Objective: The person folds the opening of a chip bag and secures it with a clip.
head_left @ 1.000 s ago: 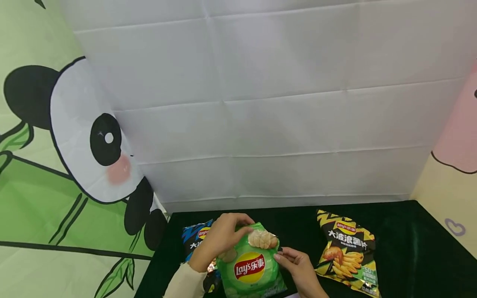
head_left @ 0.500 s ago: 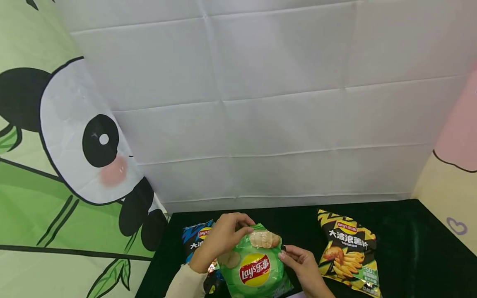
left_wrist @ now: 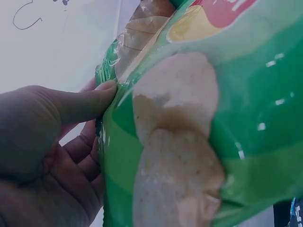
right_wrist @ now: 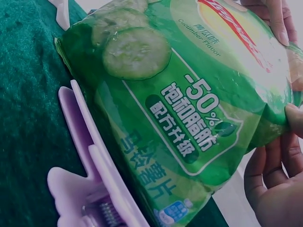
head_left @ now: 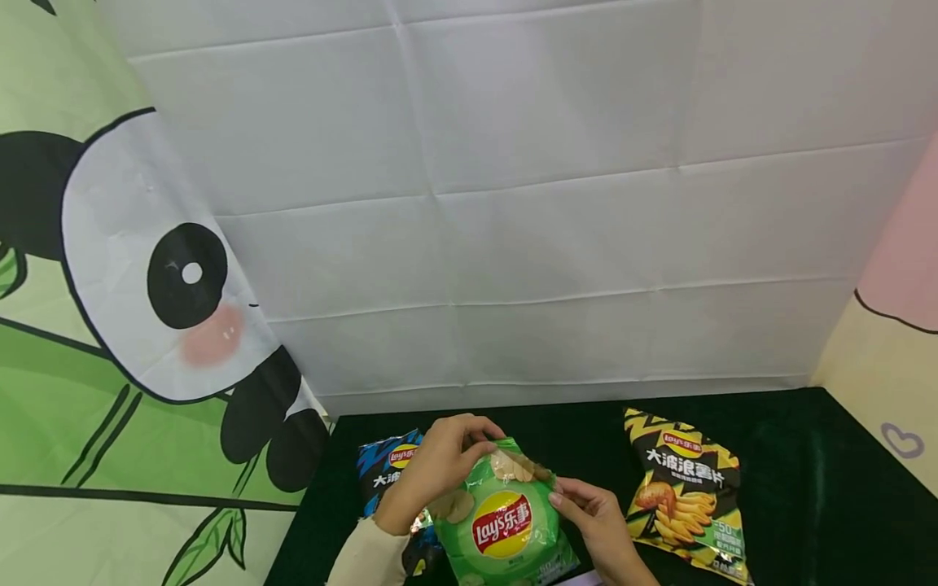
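A green Lay's chip bag (head_left: 502, 521) is held up between both hands, its front facing the head camera. My left hand (head_left: 443, 460) grips its top edge near the upper left, and the left wrist view shows the thumb (left_wrist: 87, 101) pressed on the front of the bag's edge. At the upper right side, my right hand (head_left: 593, 521) pinches the edge between thumb and fingers. "Cucumber Flavor" can be read on the bag in the right wrist view. Beside its lower part there lies a light purple clip (right_wrist: 90, 156) with a metal spring.
To the left, partly hidden behind my left arm, lies a blue and black chip bag (head_left: 377, 472). A yellow and black chip bag (head_left: 685, 496) lies on the right. Dark green cloth (head_left: 806, 488) covers the table, with a white backdrop (head_left: 550, 244) behind it.
Both hands and the green chip bag have shifted slightly right. The bag's upper right corner now looks more bent over near my right fingers. The other bags stay put.
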A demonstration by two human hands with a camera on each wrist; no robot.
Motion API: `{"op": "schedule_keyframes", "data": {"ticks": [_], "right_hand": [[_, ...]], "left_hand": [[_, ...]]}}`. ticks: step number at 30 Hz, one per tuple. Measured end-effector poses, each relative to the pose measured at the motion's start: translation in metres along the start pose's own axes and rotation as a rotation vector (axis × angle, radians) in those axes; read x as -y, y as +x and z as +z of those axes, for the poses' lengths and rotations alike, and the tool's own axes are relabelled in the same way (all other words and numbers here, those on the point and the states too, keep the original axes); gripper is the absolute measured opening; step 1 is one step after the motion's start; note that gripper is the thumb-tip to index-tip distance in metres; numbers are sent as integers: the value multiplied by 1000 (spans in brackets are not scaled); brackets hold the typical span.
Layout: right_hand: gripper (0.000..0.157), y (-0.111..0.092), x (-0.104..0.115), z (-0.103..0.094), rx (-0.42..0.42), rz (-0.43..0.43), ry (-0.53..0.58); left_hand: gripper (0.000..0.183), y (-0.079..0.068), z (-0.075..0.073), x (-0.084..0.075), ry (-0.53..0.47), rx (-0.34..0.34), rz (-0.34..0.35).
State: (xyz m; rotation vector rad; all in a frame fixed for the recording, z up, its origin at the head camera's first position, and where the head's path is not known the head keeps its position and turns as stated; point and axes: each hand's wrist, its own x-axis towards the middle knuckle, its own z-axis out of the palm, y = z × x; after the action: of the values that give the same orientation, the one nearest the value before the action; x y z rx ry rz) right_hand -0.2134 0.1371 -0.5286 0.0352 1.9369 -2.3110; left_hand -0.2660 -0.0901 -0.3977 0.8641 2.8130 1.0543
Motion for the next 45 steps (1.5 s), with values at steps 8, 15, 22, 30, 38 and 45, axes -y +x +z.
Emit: {"op": "schedule_keyframes", "data": {"ticks": [8,15,22,30,38,45], "right_hand": [[44,-1,0,0,3,6,-1],[43,-2,-3,-1,24,-27,35],[42,-3,-3,1,21,-49,32],[43,-4,-2,-2,10,-60,21],[34,-2,1,-1,-59,-31,13],[33,-6,-2,2,-42,-22,3]], "left_hand": [[18,-2,-1,1,-7,-7,43],[20,-1,-2,0,14,-1,80],[22,-3,-4,-2,36,2,67],[24,-3,-4,-2,73,-10,56],[25,-2,-3,-3,84,-44,56],[19,-8,0,-4,128,-31,-8]]}}
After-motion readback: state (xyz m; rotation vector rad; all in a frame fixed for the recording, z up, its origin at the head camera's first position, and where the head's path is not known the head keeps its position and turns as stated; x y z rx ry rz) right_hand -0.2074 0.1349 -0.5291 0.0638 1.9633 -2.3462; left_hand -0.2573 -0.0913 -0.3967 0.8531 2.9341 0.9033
